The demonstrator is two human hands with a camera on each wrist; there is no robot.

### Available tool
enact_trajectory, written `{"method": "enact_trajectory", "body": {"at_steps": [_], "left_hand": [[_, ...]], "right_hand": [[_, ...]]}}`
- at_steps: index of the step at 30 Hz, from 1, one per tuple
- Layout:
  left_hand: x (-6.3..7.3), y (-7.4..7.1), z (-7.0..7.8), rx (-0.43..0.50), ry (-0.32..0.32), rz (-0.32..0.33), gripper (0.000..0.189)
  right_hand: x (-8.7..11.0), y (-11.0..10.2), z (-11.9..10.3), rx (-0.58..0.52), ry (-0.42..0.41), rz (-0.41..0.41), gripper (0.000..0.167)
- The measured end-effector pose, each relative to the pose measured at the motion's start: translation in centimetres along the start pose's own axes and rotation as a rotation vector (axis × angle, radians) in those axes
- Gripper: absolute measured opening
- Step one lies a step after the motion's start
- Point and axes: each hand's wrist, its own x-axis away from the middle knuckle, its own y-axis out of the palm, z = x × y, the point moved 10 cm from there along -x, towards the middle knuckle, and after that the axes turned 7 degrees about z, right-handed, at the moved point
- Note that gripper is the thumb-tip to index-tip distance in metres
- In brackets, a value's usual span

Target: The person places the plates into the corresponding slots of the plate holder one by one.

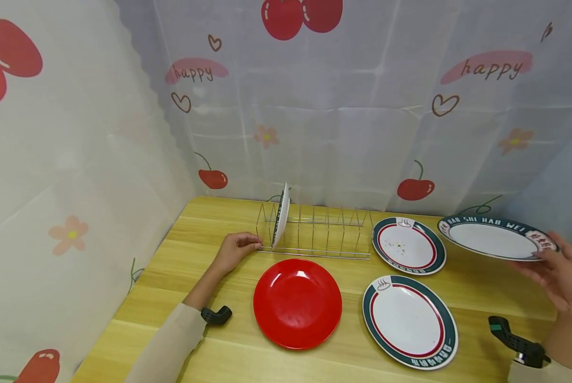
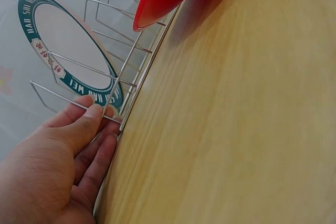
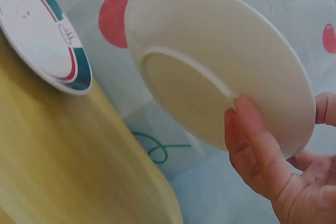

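My left hand pinches the front left corner of a wire dish rack between thumb and fingers. One white plate with a green lettered rim stands upright in the rack near its left end, just beyond those fingertips. Over the table's right side, my right hand grips another green-rimmed white plate by its right edge, raised and tilted. In the right wrist view, fingers spread under its plain pale underside, while the thumb is mostly hidden behind it.
A red plate lies in front of the rack. To its right is a white plate with green and red bands; a similar one with small specks lies behind. A patterned curtain backs the wooden table.
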Motion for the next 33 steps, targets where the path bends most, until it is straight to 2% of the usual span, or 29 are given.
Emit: {"method": "enact_trajectory", "body": {"at_steps": [6, 11, 15, 20, 23, 30, 33], "left_hand": [[0.0, -0.1, -0.1, -0.001, -0.01, 0.003, 0.013], [0.1, -0.2, 0.1, -0.009, -0.003, 0.008, 0.014], [0.0, -0.2, -0.2, -0.016, -0.007, 0.01, 0.014], [-0.3, -0.2, -2.1, -0.037, -0.019, 0.027, 0.014], [-0.5, -0.2, -3.1, -0.034, -0.018, 0.043, 0.013], [-0.7, -0.1, -3.1, 0.037, 0.026, 0.036, 0.012], [-0.8, -0.1, -3.1, 0.047, 0.027, 0.033, 0.011]], "right_hand": [[-0.1, 2.3, -0.9, 0.027, -0.021, -0.015, 0.081], [-0.2, 4.5, -1.5, 0.007, -0.031, -0.065, 0.082], [0.0, 6.4, -2.1, -0.001, -0.061, -0.112, 0.075], [0.0, 9.0, -2.4, 0.029, -0.083, -0.171, 0.054], [0.0, 10.3, -2.0, 0.055, -0.062, -0.189, 0.052], [0.3, 12.9, -1.7, 0.087, -0.064, -0.223, 0.055], [0.5, 14.0, -1.7, 0.097, -0.074, -0.238, 0.056]]}}
